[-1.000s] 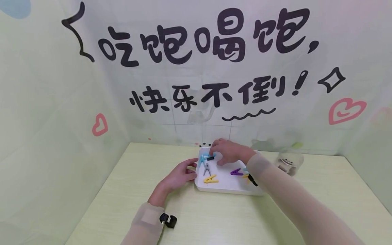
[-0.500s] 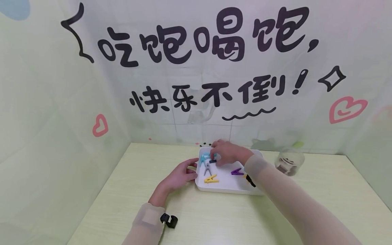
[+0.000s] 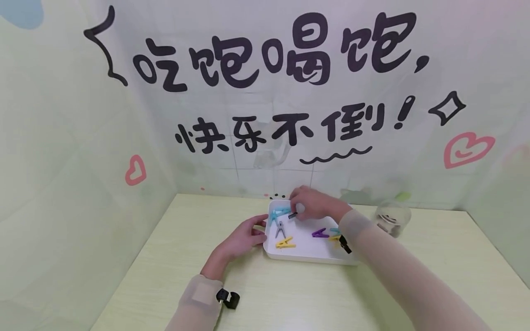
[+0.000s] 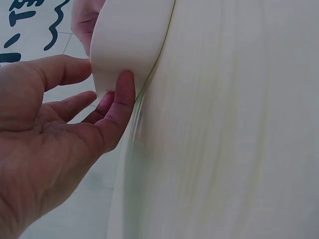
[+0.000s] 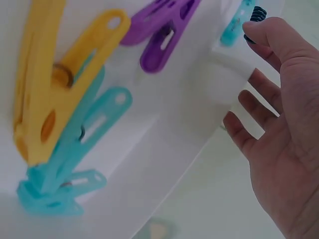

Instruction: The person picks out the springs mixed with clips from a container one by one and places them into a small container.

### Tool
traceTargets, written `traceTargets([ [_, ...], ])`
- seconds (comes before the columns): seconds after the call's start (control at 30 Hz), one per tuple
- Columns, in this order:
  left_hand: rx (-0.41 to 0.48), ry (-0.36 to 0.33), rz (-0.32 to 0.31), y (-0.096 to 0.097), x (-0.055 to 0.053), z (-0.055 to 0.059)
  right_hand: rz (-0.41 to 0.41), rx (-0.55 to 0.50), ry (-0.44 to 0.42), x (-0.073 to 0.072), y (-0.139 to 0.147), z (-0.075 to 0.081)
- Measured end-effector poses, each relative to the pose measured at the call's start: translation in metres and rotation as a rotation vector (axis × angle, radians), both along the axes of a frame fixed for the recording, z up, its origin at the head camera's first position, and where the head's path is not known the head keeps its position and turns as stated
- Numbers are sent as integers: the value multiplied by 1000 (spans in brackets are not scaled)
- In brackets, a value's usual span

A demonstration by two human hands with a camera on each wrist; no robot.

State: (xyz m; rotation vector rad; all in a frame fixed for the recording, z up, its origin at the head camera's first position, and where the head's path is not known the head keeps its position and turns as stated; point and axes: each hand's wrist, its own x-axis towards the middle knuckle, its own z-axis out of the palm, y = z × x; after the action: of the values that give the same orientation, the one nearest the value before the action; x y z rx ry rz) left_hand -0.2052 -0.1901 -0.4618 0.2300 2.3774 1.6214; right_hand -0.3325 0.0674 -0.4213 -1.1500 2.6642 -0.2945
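My right hand (image 3: pixel 316 203) pinches a small dark ribbed piece (image 5: pixel 256 15), which looks like a spring, between thumb and forefinger. It is over the back left of a white tray (image 3: pixel 308 256), its other fingers loosely spread in the right wrist view. Fingers of my left hand (image 4: pixel 55 114) touch the tray's left end, lightly bent. Inside the tray lie light-blue clothespins (image 3: pixel 274 217), a grey clothespin (image 3: pixel 280 229), a yellow clothespin (image 3: pixel 285 242) and a purple clothespin (image 3: pixel 319 233). Further yellow and light-blue clothespins at the right are partly hidden by my right wrist.
A clear round jar (image 3: pixel 392 219) with dark pieces in it stands to the right of the tray. Behind the pale wooden table (image 3: pixel 298 299) hangs a printed cloth (image 3: pixel 207 179), which also covers both sides.
The dark piece, earlier lying near the light-blue clothespins, is now between my right thumb and forefinger. That hand dipped, then shifted slightly right and up. My left hand stays at the tray.
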Motion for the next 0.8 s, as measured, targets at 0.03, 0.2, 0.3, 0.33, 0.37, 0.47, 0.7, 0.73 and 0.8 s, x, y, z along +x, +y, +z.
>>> traceTargets([
  [0.03, -7, -2, 5, 1, 0, 0, -4, -9, 5, 0, 3, 2],
  [0.2, -33, 2, 12, 2, 1, 1, -6, -60, 32, -2, 19, 9],
  [0.3, -45, 3, 13, 2, 1, 1, 7, -98, 40, 0, 27, 13],
  [0.33, -47, 4, 13, 1, 1, 1, 9, -109, 36, 1, 30, 15],
  [0.37, -51, 4, 12, 1, 1, 0, 7, -120, 27, 2, 32, 17],
  [0.47, -45, 10, 9, 1, 0, 0, -8, -138, -7, 6, 39, 22],
  [0.7, -16, 29, 14, 1, -1, -3, -20, -188, -33, 16, 57, 31],
  [0.73, -16, 31, 16, 2, -1, -4, -16, -198, -27, 17, 59, 32],
  [0.8, -16, 34, 19, 2, -1, -4, -12, -218, -18, 19, 65, 35],
])
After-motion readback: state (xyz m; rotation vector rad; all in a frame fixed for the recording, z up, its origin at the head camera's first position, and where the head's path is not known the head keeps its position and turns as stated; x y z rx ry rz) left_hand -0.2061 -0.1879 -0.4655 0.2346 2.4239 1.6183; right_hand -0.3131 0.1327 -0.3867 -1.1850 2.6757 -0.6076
